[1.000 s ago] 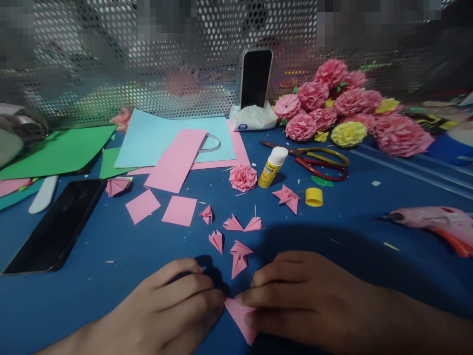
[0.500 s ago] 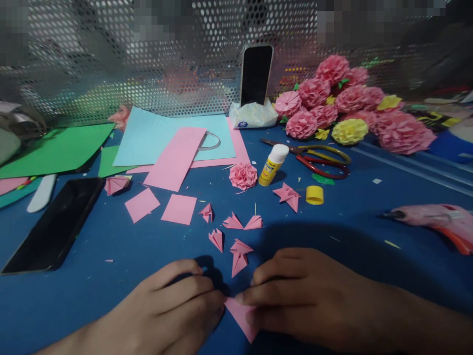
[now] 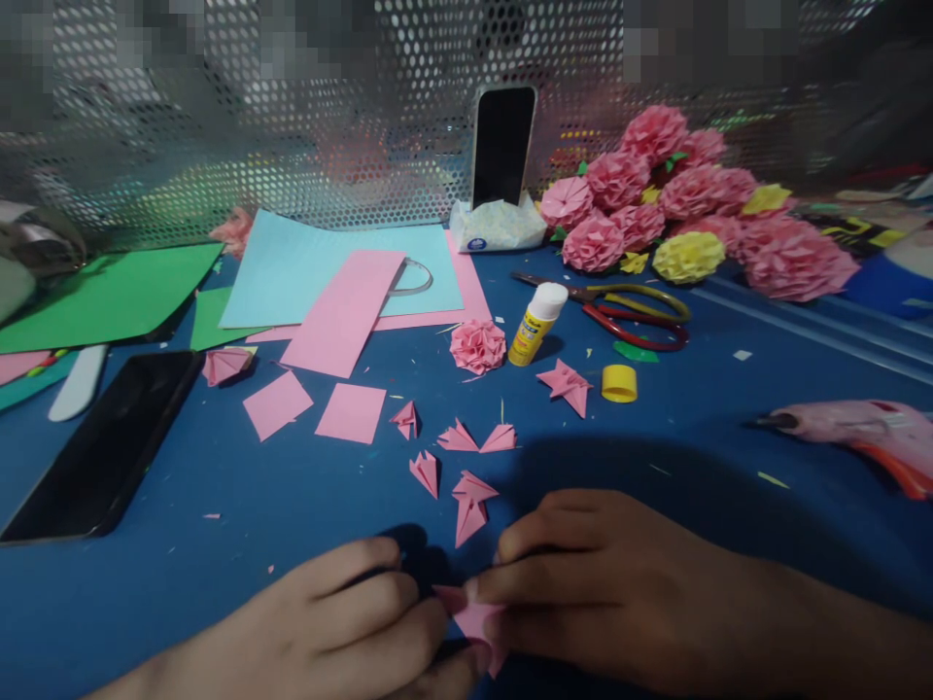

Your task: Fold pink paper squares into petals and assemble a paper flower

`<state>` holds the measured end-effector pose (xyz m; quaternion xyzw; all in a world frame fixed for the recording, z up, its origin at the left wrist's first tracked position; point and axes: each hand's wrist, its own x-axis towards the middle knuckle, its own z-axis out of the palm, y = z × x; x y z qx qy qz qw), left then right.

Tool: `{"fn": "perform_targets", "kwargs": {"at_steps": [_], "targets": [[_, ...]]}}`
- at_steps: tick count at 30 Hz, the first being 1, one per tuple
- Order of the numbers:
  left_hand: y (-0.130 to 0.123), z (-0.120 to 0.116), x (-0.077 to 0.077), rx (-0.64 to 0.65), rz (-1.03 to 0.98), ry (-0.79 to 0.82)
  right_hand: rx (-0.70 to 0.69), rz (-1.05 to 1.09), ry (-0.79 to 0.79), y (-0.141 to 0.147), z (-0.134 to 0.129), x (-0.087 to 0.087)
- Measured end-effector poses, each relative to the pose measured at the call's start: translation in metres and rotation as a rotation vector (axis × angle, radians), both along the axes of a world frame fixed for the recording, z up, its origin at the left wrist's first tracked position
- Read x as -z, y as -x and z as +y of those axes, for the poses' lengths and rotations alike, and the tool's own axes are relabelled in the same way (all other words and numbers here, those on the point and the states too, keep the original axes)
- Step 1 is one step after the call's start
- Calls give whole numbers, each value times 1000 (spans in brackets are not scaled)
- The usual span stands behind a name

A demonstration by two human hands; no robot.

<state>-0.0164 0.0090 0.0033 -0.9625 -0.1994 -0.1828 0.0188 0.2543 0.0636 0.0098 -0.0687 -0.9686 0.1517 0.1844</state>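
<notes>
At the front of the blue table, a small folded piece of pink paper (image 3: 470,622) lies between my hands. My right hand (image 3: 583,583) is closed on its right side, thumb and fingers pressing the paper. My left hand (image 3: 350,622) is closed at its left and lower edge, with fingertips on the paper. Parts of the paper are hidden under my fingers. Just beyond lie several folded pink paper petals (image 3: 472,506). Two pink paper squares (image 3: 351,412) rest farther left, and a pink paper star (image 3: 566,386) is to the right.
An open glue stick (image 3: 535,326) stands near its yellow cap (image 3: 619,383). Scissors (image 3: 634,316), a hot glue gun (image 3: 852,433) and paper flowers (image 3: 656,194) are at the right. A phone (image 3: 102,447) lies left; another phone (image 3: 502,146) leans upright against the perforated metal panel.
My left hand has shifted slightly down, its fingers now on the paper's lower edge. The paper's left corner shows more. My right hand stays in place.
</notes>
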Motion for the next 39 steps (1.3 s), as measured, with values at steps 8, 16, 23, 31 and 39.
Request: {"fn": "perform_targets", "kwargs": {"at_steps": [8, 16, 23, 31, 39], "targets": [[-3, 4, -3, 20, 114, -5, -21, -44, 4, -2, 1, -3], [-7, 8, -7, 40, 73, 22, 0, -69, 25, -2, -1, -1], [-9, 6, -6, 58, 71, 28, 41, -153, -22, 1, -10, -5], [-13, -5, -2, 59, 101, -83, 144, -166, -88, 18, -24, -1], [-11, -14, 0, 54, 122, -93, 220, -173, -154, 25, -35, 0]]}}
